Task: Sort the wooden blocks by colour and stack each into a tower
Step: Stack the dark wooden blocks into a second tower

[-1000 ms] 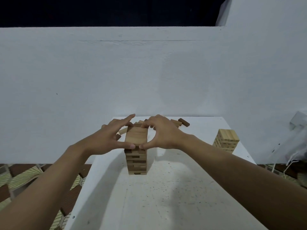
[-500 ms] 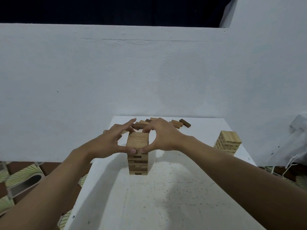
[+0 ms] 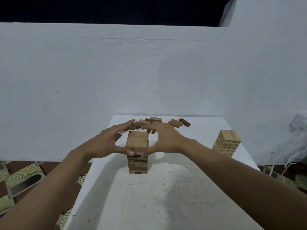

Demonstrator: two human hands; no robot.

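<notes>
Mid-way along a speckled white tabletop (image 3: 166, 196): a square tower (image 3: 137, 161) of smooth, flat-sided wooden blocks, tan with darker brown bands. Arched round its top, left hand (image 3: 106, 141) and right hand (image 3: 167, 140). Thumb tips pressing the front face just under the top layer. Fingers loose and spread, curving behind; cannot tell whether touching there. Near the far edge, scattered loose blocks (image 3: 176, 122). Well apart at right, a paler tower (image 3: 226, 143).

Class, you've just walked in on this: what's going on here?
A person is building block towers on a white table. The left hand and right hand frame the top of the brown middle tower, thumbs touching its front. A pale tower stands at the right; loose blocks lie at the far edge.
</notes>
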